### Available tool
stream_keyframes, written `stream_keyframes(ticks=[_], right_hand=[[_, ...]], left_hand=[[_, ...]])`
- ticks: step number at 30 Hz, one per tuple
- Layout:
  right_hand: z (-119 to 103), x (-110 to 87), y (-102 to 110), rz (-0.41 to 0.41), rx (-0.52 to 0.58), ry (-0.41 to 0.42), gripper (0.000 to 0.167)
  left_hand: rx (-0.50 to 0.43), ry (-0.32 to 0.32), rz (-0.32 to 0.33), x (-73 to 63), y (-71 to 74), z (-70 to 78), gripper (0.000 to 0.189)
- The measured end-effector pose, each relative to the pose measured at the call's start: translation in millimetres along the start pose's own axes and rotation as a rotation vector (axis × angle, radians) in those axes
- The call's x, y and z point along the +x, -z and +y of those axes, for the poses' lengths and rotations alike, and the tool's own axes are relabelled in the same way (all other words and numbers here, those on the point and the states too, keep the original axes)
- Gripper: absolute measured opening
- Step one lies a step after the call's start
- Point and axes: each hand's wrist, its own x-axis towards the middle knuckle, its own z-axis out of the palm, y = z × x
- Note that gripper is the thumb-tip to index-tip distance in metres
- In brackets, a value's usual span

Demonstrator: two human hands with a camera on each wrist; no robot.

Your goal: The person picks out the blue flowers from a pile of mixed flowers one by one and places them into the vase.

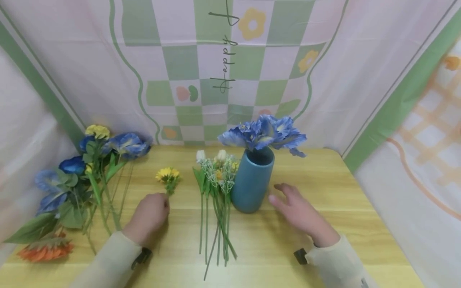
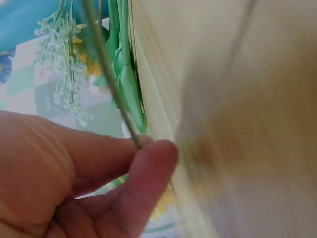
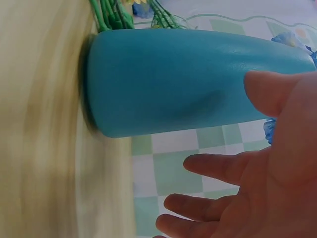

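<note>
My left hand [image 1: 150, 216] pinches a thin green stem [image 2: 111, 82] between thumb and forefinger, low over the table. The yellow flower [image 1: 167, 175] lies just beyond that hand in the head view. To the right, a blue vase [image 1: 253, 180] stands upright with blue flowers [image 1: 264, 135] in its mouth. My right hand [image 1: 298, 208] is beside the vase with fingers spread and nothing in them; in the right wrist view its thumb [image 3: 270, 91] overlaps the vase, and I cannot tell whether they touch. White and yellow flowers [image 1: 219, 172] lie left of the vase, their stems toward me.
On the left of the wooden table [image 1: 180, 256] lies a pile of blue flowers [image 1: 127, 145], leaves and an orange flower [image 1: 46, 249]. A checked cloth [image 1: 216, 60] hangs behind the table. Another patterned cloth [image 1: 428, 132] hangs at the right side.
</note>
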Motion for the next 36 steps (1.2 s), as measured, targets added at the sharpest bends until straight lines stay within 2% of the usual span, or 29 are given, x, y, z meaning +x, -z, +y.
stream_keyframes(ticks=[4,7,9,13,18,23,26,30,36], right_hand=[[5,1.1,-4,0.01,0.017,-0.032,0.081],[3,5.2,-10,0.044,0.082,-0.034,0.087],[-1,9.7,-15,0.081,0.144,0.0,0.091],[-12,18.3,-24,0.161,0.257,0.074,0.099],[-21,24.0,-31,0.234,0.346,0.052,0.102],[-24,26.8,-33,0.274,0.337,0.032,0.097],[-26,27.2,-33,0.274,0.327,0.034,0.096],[-28,27.8,-32,0.266,0.318,0.036,0.097],[-29,28.1,-32,0.252,0.308,0.019,0.097]], left_hand=[[-0.161,0.069,0.045,5.9,0.2,-4.4,0.008],[-0.331,0.141,0.032,10.6,-0.2,-3.4,0.025],[-0.465,0.196,0.007,13.1,-1.6,-0.4,0.032],[-0.722,0.269,0.013,18.4,-8.7,7.8,0.032],[-1.026,0.344,0.064,24.1,-17.8,19.8,0.032],[-1.142,0.419,0.103,31.0,-26.0,27.0,0.03],[-1.19,0.438,0.113,35.1,-29.2,27.5,0.029],[-1.149,0.449,0.127,39.1,-27.4,21.3,0.03],[-1.111,0.489,0.18,41.8,-12.1,5.0,0.034]])
